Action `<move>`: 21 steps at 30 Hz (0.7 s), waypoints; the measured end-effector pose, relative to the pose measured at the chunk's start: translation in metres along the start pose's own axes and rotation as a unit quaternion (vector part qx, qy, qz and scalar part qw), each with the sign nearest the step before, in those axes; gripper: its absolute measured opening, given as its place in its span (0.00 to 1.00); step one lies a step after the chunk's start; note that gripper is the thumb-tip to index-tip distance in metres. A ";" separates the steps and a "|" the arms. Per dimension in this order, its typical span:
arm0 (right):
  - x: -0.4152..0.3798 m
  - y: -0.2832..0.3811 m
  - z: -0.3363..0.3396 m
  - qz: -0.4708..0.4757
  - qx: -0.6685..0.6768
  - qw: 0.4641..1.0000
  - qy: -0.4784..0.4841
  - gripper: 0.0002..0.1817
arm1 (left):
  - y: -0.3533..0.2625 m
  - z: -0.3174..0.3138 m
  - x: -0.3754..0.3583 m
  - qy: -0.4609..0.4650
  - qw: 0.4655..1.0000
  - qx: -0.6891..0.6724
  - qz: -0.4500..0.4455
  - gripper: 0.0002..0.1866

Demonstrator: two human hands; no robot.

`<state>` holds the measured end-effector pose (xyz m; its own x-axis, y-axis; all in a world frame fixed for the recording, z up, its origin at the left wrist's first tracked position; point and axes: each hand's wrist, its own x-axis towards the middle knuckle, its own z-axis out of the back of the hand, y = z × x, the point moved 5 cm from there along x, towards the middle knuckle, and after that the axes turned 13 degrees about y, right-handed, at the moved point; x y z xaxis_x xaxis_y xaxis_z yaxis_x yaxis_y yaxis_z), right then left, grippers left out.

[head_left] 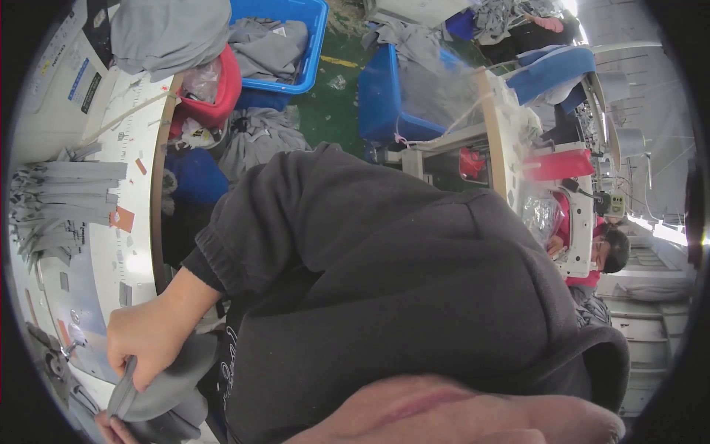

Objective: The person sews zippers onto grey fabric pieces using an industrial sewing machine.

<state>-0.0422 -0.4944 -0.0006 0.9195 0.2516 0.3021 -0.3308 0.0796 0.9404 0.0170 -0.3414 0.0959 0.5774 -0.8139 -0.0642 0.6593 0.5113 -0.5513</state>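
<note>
A piece of grey fabric hangs in folds at the lower left, near the front of the white worktable. My right hand is closed on its folded upper edge, thumb and fingers pinched together. Lower down, the fingertips of my left hand hold the same fabric close to the frame's edge. Most of that hand is cut off from view. On the table beside my right hand lies a stack of grey fabric pieces with layered edges.
The white worktable carries orange scraps and a large grey cloth pile. Behind are a red container and blue bins with grey garments. A co-worker in red sits at another machine on the right.
</note>
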 end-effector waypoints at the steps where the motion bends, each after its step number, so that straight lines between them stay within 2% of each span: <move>1: 0.000 0.000 0.001 -0.006 -0.002 1.000 0.005 0.16 | 0.004 0.007 -0.002 -0.025 1.000 0.001 -0.008 0.16; 2: 0.001 0.000 0.000 -0.012 -0.005 1.000 0.010 0.17 | 0.008 0.014 -0.006 -0.051 0.999 0.003 -0.015 0.19; 5: -0.001 0.011 0.002 -0.033 0.038 0.998 0.035 0.16 | 0.016 0.031 -0.025 -0.131 0.991 -0.003 0.036 0.12; 11: 0.006 0.036 -0.002 -0.076 0.033 0.991 0.107 0.09 | 0.014 0.050 -0.046 -0.148 0.988 0.039 0.012 0.10; 14: 0.022 0.038 -0.016 -0.091 -0.022 0.981 0.171 0.13 | 0.039 0.073 -0.070 -0.158 0.985 0.072 0.006 0.09; 16: 0.038 0.025 -0.019 0.018 -0.124 0.983 0.132 0.10 | 0.034 0.078 -0.073 -0.169 0.978 0.117 0.035 0.08; 18: 0.064 0.035 -0.035 0.157 -0.205 0.960 0.104 0.08 | 0.023 0.111 -0.102 -0.191 0.955 0.195 0.118 0.08; 20: 0.087 0.056 -0.038 0.289 -0.358 0.888 0.009 0.03 | 0.020 0.139 -0.123 -0.206 0.909 0.276 0.233 0.07; 21: 0.100 0.063 -0.037 0.345 -0.417 0.839 -0.056 0.05 | 0.029 0.144 -0.131 -0.210 0.881 0.309 0.292 0.07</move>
<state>0.0213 -0.4286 0.0829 0.4464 0.4267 0.7866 -0.7838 0.6106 0.1136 0.0300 -0.1795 0.2081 0.9464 -0.2553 0.1979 0.2526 0.9668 0.0390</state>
